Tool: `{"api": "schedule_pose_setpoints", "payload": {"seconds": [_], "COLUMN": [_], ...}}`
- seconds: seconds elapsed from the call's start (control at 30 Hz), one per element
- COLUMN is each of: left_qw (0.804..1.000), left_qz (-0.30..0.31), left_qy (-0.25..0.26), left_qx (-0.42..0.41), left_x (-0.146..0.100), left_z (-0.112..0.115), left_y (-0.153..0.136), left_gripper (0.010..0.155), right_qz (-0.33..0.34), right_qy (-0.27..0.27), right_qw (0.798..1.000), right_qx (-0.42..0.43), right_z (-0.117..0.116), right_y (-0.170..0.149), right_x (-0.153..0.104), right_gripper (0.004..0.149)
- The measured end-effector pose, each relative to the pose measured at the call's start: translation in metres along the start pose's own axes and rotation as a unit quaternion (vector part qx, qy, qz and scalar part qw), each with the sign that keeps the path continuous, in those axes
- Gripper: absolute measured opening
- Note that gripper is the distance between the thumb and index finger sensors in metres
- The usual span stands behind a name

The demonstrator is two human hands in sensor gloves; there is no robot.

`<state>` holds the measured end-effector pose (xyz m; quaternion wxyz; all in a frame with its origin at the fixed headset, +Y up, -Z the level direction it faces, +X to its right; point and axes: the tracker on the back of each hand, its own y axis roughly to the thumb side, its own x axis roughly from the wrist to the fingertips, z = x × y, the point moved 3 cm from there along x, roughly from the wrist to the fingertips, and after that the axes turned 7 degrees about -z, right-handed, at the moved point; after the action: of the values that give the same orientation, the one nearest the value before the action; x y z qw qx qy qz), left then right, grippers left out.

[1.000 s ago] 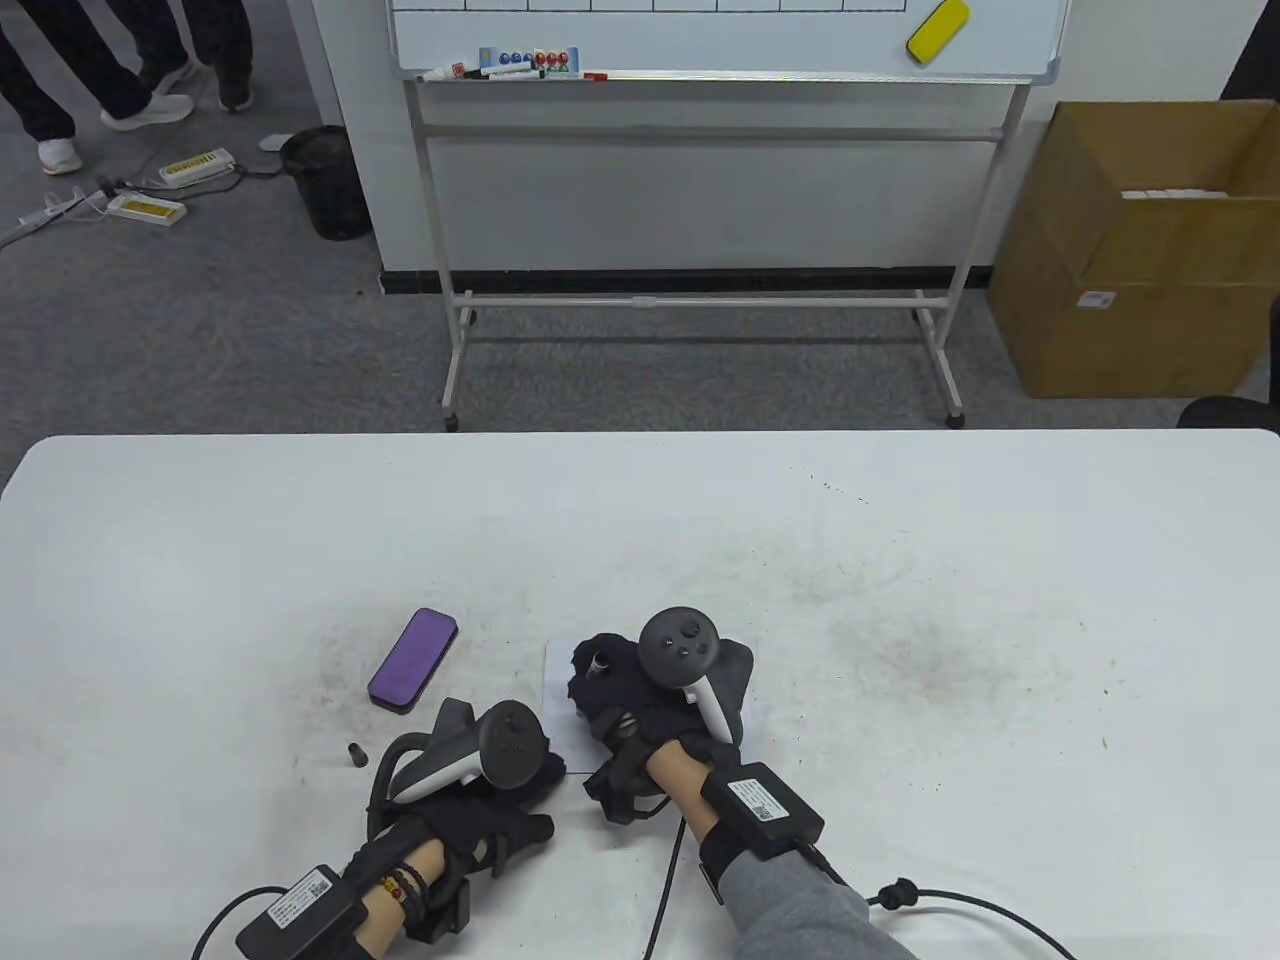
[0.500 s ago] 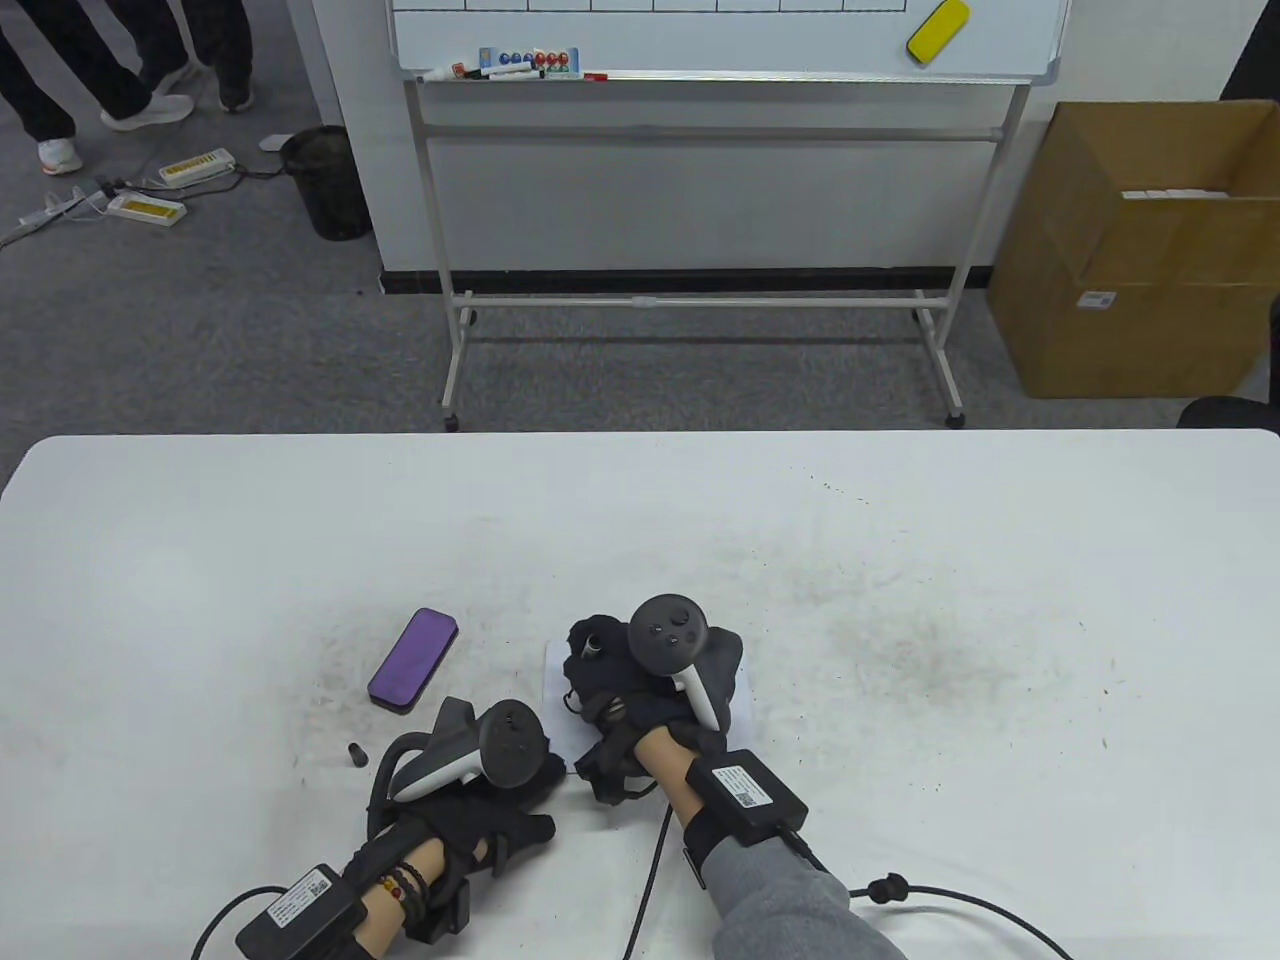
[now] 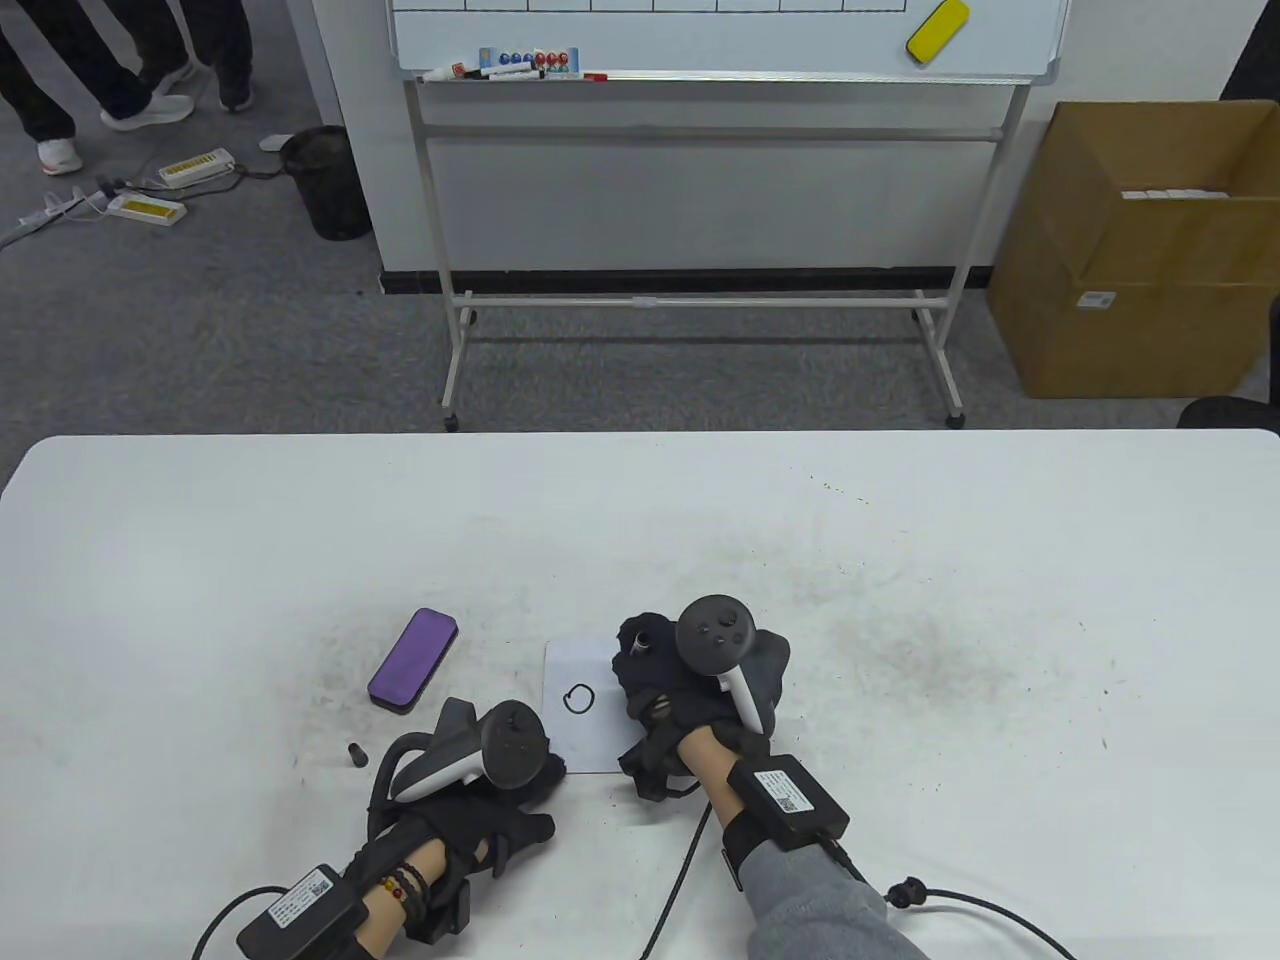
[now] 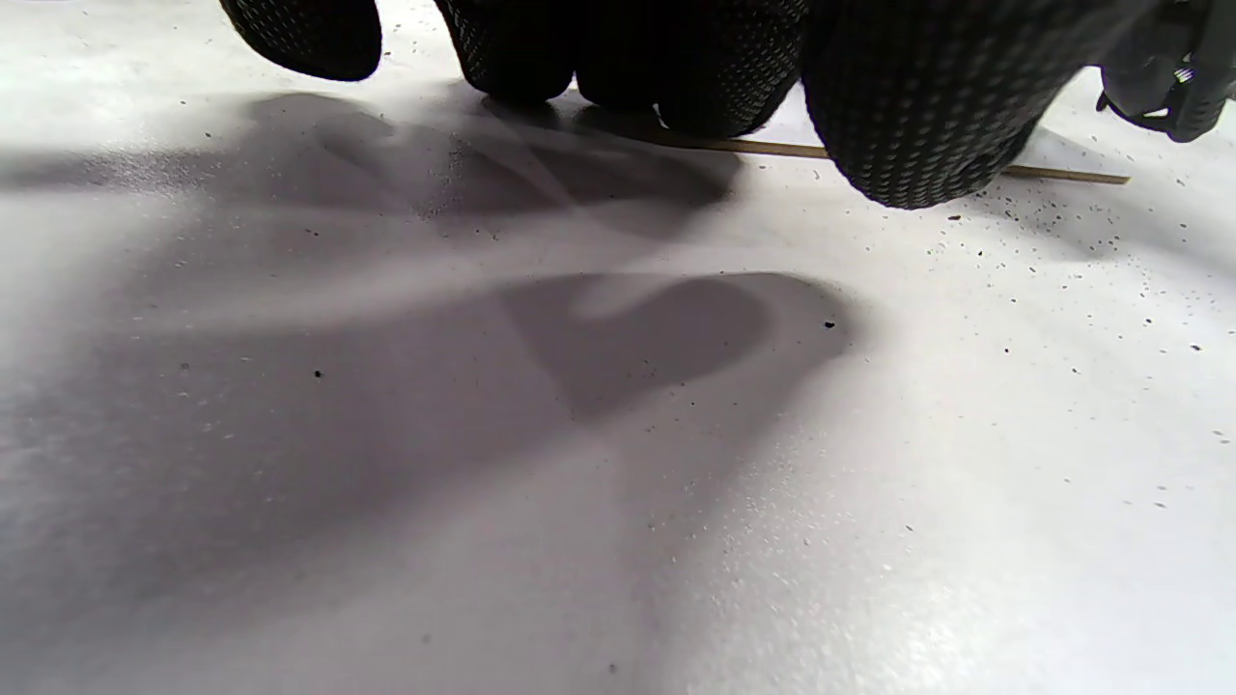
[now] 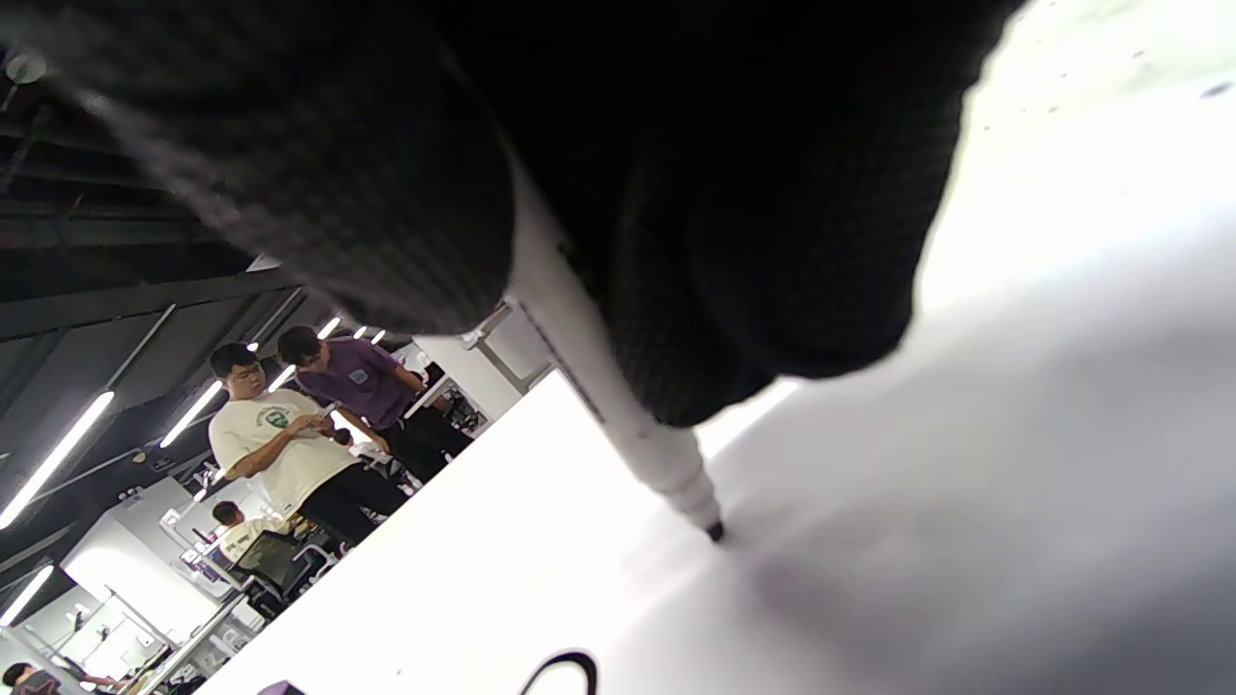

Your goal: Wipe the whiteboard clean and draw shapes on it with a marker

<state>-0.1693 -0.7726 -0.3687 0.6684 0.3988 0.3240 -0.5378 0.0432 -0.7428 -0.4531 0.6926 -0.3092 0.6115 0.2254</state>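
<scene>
A small white board [image 3: 582,665] lies flat on the table with a black circle [image 3: 578,698] drawn on its left part. My right hand [image 3: 668,700] grips a white marker [image 5: 618,405] over the board's right part; its black tip [image 5: 715,530] is at the board surface. The marker's back end [image 3: 639,643] sticks out above my fingers. My left hand [image 3: 520,790] rests with curled fingers [image 4: 908,106] on the board's near left edge [image 4: 1062,176]. A purple eraser [image 3: 412,672] lies left of the board. A small black marker cap [image 3: 355,752] lies on the table near my left hand.
The white table [image 3: 900,560] has grey smudges. Behind it stands a large wheeled whiteboard [image 3: 720,40] with a yellow eraser [image 3: 937,30] and markers on its ledge. A cardboard box [image 3: 1140,250] sits at right, a bin [image 3: 325,180] at left. People stand in the background [image 5: 290,434].
My right hand has slid to the right with the marker, uncovering a black circle on the left part of the board. The left hand has stayed put.
</scene>
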Motion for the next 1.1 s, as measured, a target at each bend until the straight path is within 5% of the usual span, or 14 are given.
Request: {"api": "schedule_pose_setpoints", "payload": {"seconds": [0.33, 1.1], "left_qw": [1.0, 1.0], "left_qz": [-0.001, -0.001], "left_qy": [0.001, 0.002], "left_qx": [0.002, 0.004], "left_x": [0.0, 0.0], "left_z": [0.0, 0.0], "left_y": [0.0, 0.001], "left_gripper": [0.07, 0.069], "right_qz": [0.009, -0.033], "right_qy": [0.045, 0.02], "right_qw": [0.999, 0.999], "right_qx": [-0.001, 0.008], "right_z": [-0.01, 0.015], "right_y": [0.006, -0.021], "right_x": [-0.008, -0.004], "right_gripper": [0.045, 0.045]}}
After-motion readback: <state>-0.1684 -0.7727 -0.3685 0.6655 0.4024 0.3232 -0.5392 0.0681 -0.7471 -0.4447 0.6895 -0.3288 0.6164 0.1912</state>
